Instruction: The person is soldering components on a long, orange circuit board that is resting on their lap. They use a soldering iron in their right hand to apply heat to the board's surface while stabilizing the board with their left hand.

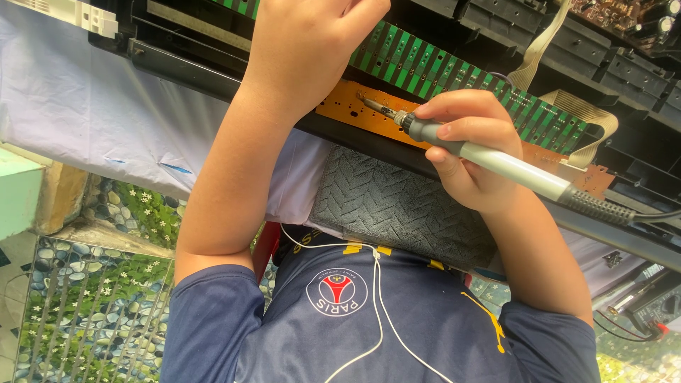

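Note:
My right hand (472, 152) is closed around a grey soldering iron (507, 164). Its metal tip (374, 106) touches a narrow orange-brown circuit board (344, 108). A long green circuit strip (443, 72) with dark contact pads runs just behind that board. My left hand (308, 42) rests on the green strip at the top of the view. Its fingertips are hidden by the back of the hand and the frame edge. Both boards sit in an opened black casing (624, 67). The iron's black cord (656, 216) leads off to the right.
A grey ribbed cloth (397, 206) lies under the casing's near edge, above my dark blue shirt and white earphone cable (377, 298). Beige ribbon cables (589, 113) loop at the right. A pale sheet (85, 106) covers the surface at left, above pebble-patterned flooring (99, 312).

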